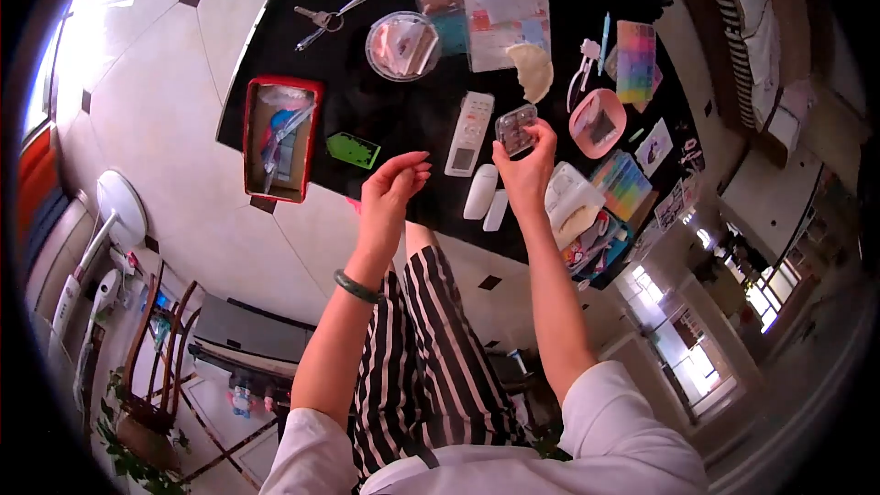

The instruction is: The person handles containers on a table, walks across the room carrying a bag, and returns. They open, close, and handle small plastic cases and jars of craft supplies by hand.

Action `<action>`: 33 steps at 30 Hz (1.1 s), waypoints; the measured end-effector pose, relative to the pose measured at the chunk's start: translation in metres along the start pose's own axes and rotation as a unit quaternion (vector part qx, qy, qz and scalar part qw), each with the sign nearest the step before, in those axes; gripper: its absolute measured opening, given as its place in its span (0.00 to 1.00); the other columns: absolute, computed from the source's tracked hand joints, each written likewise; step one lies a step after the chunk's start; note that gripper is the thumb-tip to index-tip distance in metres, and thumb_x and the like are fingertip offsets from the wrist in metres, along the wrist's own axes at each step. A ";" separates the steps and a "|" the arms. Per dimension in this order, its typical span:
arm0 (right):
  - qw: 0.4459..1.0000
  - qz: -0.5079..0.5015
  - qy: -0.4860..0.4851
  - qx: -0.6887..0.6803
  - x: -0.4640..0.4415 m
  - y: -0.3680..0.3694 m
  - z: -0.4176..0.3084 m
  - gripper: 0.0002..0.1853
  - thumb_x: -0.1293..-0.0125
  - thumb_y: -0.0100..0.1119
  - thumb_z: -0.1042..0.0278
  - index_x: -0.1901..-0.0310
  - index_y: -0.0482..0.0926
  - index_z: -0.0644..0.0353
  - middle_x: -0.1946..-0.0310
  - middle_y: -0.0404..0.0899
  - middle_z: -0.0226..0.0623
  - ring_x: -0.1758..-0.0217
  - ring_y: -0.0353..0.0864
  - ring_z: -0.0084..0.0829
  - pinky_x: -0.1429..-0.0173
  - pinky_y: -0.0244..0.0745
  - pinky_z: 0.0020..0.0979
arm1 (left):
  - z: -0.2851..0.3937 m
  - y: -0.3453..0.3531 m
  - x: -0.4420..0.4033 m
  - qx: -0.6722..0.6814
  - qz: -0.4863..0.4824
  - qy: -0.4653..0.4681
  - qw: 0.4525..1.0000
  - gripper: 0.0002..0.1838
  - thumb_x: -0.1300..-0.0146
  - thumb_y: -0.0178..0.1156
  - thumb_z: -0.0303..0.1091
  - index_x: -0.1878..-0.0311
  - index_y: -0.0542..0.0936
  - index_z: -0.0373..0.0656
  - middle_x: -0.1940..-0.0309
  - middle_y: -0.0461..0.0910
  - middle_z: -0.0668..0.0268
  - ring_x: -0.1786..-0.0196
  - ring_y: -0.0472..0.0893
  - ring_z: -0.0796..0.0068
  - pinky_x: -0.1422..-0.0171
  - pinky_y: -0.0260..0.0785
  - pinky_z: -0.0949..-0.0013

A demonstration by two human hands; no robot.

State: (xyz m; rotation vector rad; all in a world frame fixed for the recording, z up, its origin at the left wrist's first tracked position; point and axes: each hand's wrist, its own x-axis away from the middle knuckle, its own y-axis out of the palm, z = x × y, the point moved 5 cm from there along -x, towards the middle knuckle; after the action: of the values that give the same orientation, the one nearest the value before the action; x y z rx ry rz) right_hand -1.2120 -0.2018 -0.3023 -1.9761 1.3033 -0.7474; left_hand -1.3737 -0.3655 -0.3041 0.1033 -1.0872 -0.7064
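The right hand pinches a clear case; the left hand hovers half-curled, its grasp loosely apart.

R hand w/ clear case nr wht remote

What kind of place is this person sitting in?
It looks like someone's home, perhaps a living room: a remote control and keys lie on the black table, and a leafy plant stands off to the left.

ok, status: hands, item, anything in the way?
Right hand holding small clear case. Left hand visibly empty. White remote between the hands, not blocking.
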 end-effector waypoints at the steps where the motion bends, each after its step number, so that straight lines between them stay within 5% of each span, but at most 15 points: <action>1: 0.999 -0.006 -0.014 -0.030 -0.001 0.001 -0.013 0.31 0.59 0.73 0.73 0.54 0.64 0.60 0.47 0.67 0.47 0.44 0.68 0.48 0.41 0.66 0.43 | 0.004 0.004 -0.001 -0.012 -0.009 -0.001 1.000 0.14 0.29 0.48 0.28 0.45 0.75 0.35 0.55 0.80 0.64 0.53 0.78 0.78 0.42 0.71 0.75; 6: 0.990 -0.087 -0.075 -0.083 -0.001 -0.002 -0.098 0.31 0.58 0.73 0.74 0.54 0.64 0.60 0.44 0.67 0.48 0.41 0.67 0.49 0.38 0.65 0.42 | 0.026 0.023 -0.006 0.003 -0.051 0.014 0.999 0.21 0.27 0.47 0.43 0.46 0.76 0.33 0.56 0.80 0.64 0.53 0.78 0.79 0.43 0.70 0.75; 12: 0.971 -0.142 -0.191 0.007 0.004 0.000 -0.166 0.32 0.59 0.73 0.75 0.53 0.65 0.60 0.41 0.65 0.48 0.40 0.65 0.49 0.37 0.63 0.45 | 0.052 0.016 -0.003 0.030 -0.080 -0.019 0.996 0.28 0.26 0.44 0.50 0.51 0.78 0.29 0.59 0.81 0.63 0.55 0.79 0.78 0.45 0.71 0.74; 33: 0.953 -0.199 -0.230 0.012 -0.017 0.021 -0.189 0.28 0.60 0.72 0.77 0.56 0.68 0.60 0.42 0.67 0.47 0.41 0.66 0.50 0.37 0.63 0.45 | 0.062 0.000 -0.016 0.121 -0.110 0.020 0.986 0.25 0.26 0.44 0.48 0.54 0.78 0.33 0.56 0.79 0.66 0.54 0.77 0.82 0.44 0.71 0.73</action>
State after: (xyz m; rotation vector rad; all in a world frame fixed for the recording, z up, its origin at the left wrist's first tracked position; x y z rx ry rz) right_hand -1.3710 -0.2307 -0.2014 -2.2464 0.6286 -0.4317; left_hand -1.4307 -0.3404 -0.2868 0.4486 -1.1302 -0.7636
